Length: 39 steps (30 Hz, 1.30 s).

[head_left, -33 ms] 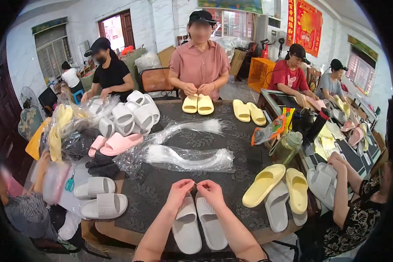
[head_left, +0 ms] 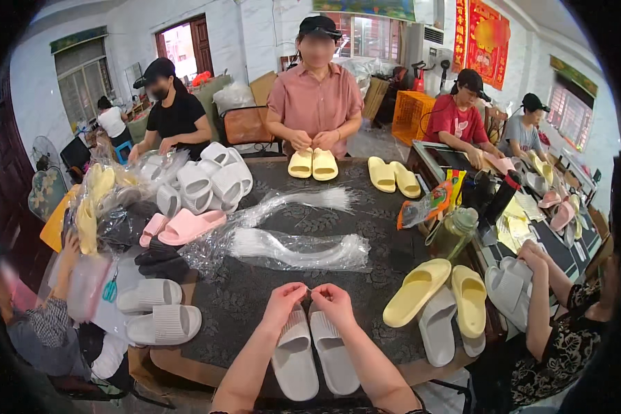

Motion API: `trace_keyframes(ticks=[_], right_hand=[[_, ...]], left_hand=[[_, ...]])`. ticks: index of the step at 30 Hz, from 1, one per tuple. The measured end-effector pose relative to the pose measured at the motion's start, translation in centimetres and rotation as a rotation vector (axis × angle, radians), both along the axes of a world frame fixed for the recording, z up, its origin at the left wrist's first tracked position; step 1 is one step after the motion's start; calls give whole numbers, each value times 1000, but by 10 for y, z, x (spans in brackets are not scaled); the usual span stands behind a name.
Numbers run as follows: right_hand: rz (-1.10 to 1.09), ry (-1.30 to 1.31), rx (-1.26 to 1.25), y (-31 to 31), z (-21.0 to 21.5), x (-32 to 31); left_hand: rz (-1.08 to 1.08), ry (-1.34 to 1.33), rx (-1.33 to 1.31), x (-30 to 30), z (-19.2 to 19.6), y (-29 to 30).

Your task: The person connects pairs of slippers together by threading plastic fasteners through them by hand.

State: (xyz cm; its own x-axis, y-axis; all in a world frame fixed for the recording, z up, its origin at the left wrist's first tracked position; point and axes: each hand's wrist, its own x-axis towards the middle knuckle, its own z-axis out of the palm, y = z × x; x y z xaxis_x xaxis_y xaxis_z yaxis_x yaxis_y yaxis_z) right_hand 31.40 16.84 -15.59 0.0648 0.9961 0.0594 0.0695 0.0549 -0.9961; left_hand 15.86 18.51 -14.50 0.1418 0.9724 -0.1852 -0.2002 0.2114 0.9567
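Pinched together at the fingertips, the left hand (head_left: 281,301) and the right hand (head_left: 333,302) met over the heel ends of a pair of pale grey ribbed foam slide sandals (head_left: 314,352). Each grip was nearly closed on something too small and thin to make out, perhaps one of the clear ties. The pair lay side by side, soles down, on the dark patterned bench (head_left: 255,293) at the 6 o'clock edge, right under the wrists.

Such sandals looked light, soft and springy, unlikely to break and not slippery. I judged the broad strap or the thick sole edge the surest place to take hold, the two pressed together as one.

At 12 o'clock from the hands lay a clear plastic bag of thin transparent strands (head_left: 290,248), its end open toward the left, and a second loose bundle of such strands (head_left: 303,201) farther back. A heap of crinkled clear bags holding yellow sandals (head_left: 96,207) sat at 10 o'clock, beside stacked white slides (head_left: 207,181) and a pink pair (head_left: 186,226). At 3 o'clock rested yellow and grey slides (head_left: 441,303), with a greenish lidded glass jar (head_left: 454,234) beyond them. Opposite, a person in a pink shirt (head_left: 315,103) held a pale yellow pair (head_left: 312,164).
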Motion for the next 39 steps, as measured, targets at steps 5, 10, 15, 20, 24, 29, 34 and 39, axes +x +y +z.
trace_keyframes(ticks=[5, 10, 15, 20, 24, 29, 34, 39], right_hand=[[37, 80, 9, 4, -9, 3], [30, 73, 3, 3, -7, 1], [-4, 33, 59, 2, -6, 0], [-5, 4, 22, 1, -6, -3], [-8, 20, 28, 3, -7, -3], [6, 12, 34, 4, -7, -1], [23, 1, 42, 4, -5, 2], [6, -18, 12, 3, -1, 0]], left_hand=[[-67, -27, 27, 0, 0, 0], [-132, 12, 21, -2, 3, 2], [-157, 61, 6, 0, -1, 1], [-122, 101, 28, 2, -8, 1], [1, 59, 49, 6, -9, 0], [-15, 70, 51, 2, -13, 2], [-80, 66, 28, 1, 2, -1], [-111, 53, 4, -2, -1, 1]])
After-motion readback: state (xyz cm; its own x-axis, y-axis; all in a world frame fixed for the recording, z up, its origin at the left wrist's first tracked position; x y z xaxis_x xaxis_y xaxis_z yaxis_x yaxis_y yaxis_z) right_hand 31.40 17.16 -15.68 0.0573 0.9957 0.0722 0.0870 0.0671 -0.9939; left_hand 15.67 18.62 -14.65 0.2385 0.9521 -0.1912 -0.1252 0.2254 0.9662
